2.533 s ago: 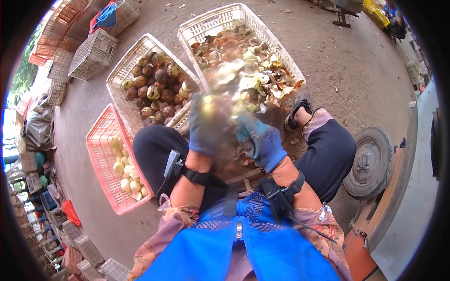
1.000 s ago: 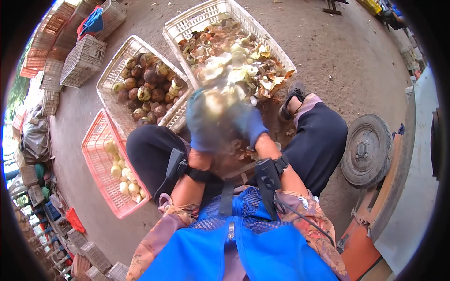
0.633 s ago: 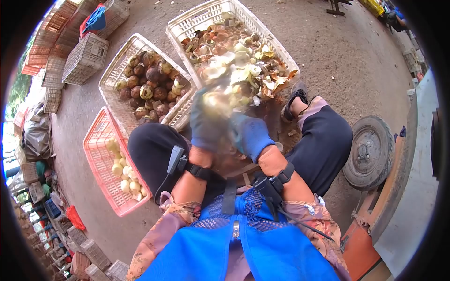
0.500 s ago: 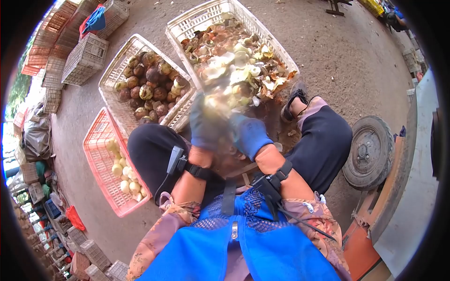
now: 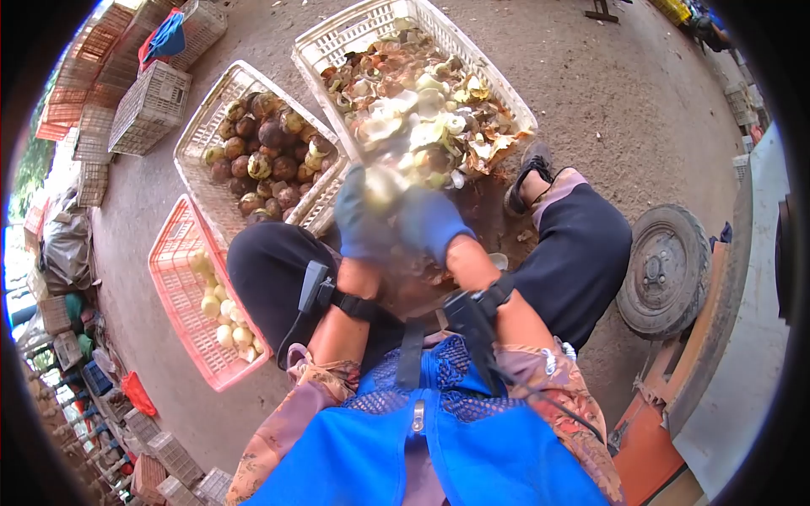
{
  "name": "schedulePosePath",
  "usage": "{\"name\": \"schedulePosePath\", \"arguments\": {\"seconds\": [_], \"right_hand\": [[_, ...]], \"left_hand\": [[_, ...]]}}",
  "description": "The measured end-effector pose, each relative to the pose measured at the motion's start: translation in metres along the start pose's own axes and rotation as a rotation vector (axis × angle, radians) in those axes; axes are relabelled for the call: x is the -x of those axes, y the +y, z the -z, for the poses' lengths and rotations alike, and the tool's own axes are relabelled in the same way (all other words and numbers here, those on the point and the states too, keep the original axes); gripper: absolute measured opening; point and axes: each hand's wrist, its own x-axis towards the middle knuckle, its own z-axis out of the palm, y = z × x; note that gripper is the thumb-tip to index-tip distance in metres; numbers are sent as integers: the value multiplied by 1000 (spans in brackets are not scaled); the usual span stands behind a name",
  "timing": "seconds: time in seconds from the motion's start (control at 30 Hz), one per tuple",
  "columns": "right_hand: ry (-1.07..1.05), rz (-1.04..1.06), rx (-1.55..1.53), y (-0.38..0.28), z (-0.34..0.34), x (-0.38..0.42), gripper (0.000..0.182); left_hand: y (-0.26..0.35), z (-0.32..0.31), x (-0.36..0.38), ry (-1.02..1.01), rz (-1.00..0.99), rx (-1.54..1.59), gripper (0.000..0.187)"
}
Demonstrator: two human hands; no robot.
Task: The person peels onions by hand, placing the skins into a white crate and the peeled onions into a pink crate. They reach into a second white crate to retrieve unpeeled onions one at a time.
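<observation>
My left hand (image 5: 361, 218), in a blue-grey glove, is at the near edge of the peelings crate, closed around a pale round vegetable (image 5: 385, 187) that is blurred. Close on its right, my right hand (image 5: 432, 221), in a blue glove, is bent inward against the vegetable; motion blur hides its fingertips and anything in them. Just beyond both hands, a white crate (image 5: 515, 108) holds pale and brown peelings (image 5: 426, 105). To the left, another white crate (image 5: 192, 152) holds brown, unpeeled round vegetables (image 5: 268, 152). Pale peeled ones (image 5: 221, 308) lie in a pink crate (image 5: 173, 291).
My bent knees flank the hands. A wheel (image 5: 664, 272) stands at the right beside a grey metal panel (image 5: 734, 337). Stacked crates (image 5: 152, 105) stand at the upper left, with a red bag (image 5: 137, 394) at the lower left. A small bench stands at the top.
My right hand and forearm have shifted slightly left and turned inward, closer to my left hand. The pale vegetable between the hands shows more clearly. The crates look nearly unchanged.
</observation>
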Motion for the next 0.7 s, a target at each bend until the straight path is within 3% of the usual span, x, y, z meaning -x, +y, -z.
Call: {"name": "schedulePosePath", "arguments": {"seconds": [0.03,0.07,0.1,0.17,0.2,0.23,0.3,0.4,0.57,0.63,0.7], "right_hand": [[36,52,-115,20,-21,-6,21],[199,423,-5,30,-11,6,18],[203,426,-4,24,-1,11,18],[352,231,-107,11,21,24,16],[462,131,-406,-1,35,33,13],[461,136,-405,-8,46,38,13],[278,38,-336,-18,59,46,12],[178,2,-339,-19,45,47,19],[122,-105,-144,-26,38,39,22],[123,-127,-119,-24,38,36,22],[143,-158,88,-24,40,31,20]], "left_hand": [[8,-6,4,-17,208,304,24],[7,-6,2,-21,206,301,24],[5,-4,0,-63,107,162,26],[8,-5,2,-103,9,24,28],[15,-10,5,-83,121,191,30],[20,-11,8,-61,228,360,32],[19,-9,9,-49,198,341,33],[5,1,0,-36,200,401,33],[3,2,0,0,189,408,29],[-5,8,-4,-1,61,168,25],[4,2,2,17,124,214,25]]}}
